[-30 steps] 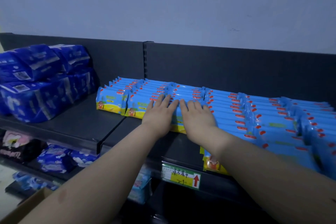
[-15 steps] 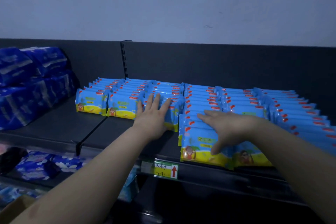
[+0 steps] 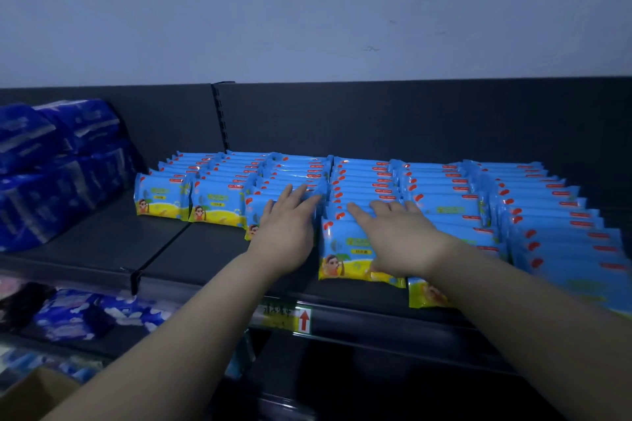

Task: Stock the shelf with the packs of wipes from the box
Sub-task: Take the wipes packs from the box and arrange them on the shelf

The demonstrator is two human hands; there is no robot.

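Flat with fingers straight, left hand (image 3: 287, 232) and right hand (image 3: 400, 243) rest on 2 adjacent rows of blue-and-yellow plastic wipe packs (image 3: 369, 181) on the dark metal shelf (image 3: 102, 243); best press evenly, squaring fronts.

On the dark shelf (image 3: 102, 243), the left hand (image 3: 287, 232) lies flat on one row of blue packs of wipes (image 3: 441, 188) and the right hand (image 3: 400, 243) on the next row (fingers straight, palms down), with dark blue bundles (image 3: 51, 174) stacked far left.

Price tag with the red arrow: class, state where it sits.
Head view, lower centre: the price tag is on the front edge of the shelf, directly below the left hand and the packs of wipes.
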